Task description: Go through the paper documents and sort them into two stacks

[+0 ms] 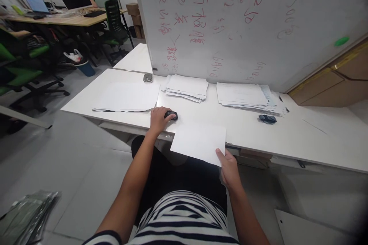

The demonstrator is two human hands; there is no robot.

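Note:
My right hand (229,164) pinches the right edge of a blank white sheet of paper (199,141), thumb on top. The sheet lies partly on the white desk and juts over its front edge above my lap. At the desk's front, my left hand (160,119) is closed around a small, rounded black object (172,115); its kind is not clear. Left of that hand lies a wide stack of white paper (126,95). Behind the hands are a second paper stack (186,87) and, farther right, a third paper stack (241,95).
A whiteboard (230,23) with red writing stands along the desk's back. A small grey object (148,78) and a dark crumpled item (267,119) rest on the desk (304,138). Cardboard boxes (330,80) stand at right. Green chairs (115,23) and another desk are behind left.

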